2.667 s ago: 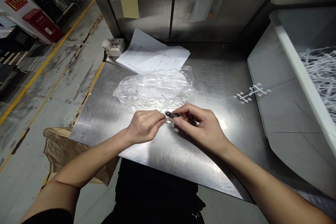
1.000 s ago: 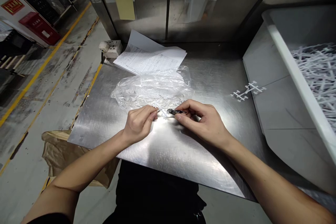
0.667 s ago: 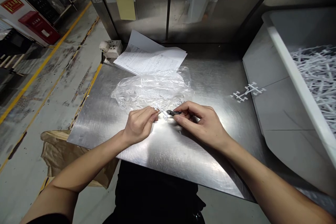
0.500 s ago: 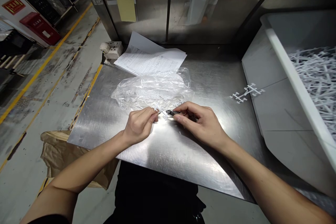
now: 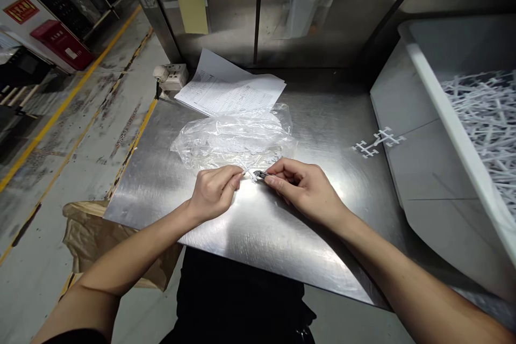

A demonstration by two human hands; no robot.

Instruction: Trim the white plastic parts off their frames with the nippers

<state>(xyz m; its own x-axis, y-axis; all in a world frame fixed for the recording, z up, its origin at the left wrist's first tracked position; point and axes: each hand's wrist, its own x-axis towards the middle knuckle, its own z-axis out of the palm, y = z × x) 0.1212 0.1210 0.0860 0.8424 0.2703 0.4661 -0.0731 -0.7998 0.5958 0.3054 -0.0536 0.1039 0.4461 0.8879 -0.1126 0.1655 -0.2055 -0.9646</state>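
Note:
My left hand (image 5: 217, 191) is closed in a pinch on a small white branched plastic piece (image 5: 249, 169). Between the fingers of my right hand (image 5: 302, 185) is a small dark metal tool, which looks like a nail clipper (image 5: 261, 174). Its tip is at the right side of the white piece; whether it touches is too small to tell. Just behind both hands lies a clear plastic bag (image 5: 236, 137) with small pale pieces in it. Another white branched plastic frame (image 5: 378, 142) lies on the metal table to the right.
At right stands a large pale bin (image 5: 431, 86) full of white plastic pieces (image 5: 487, 123). Printed papers (image 5: 229, 88) and a power socket (image 5: 173, 76) are at the back of the metal table (image 5: 330, 113). A brown paper bag (image 5: 91, 236) stands below the left edge.
The metal tool has turned slightly, and my right hand has shifted a little. The white piece in my left hand sits at a slightly different angle.

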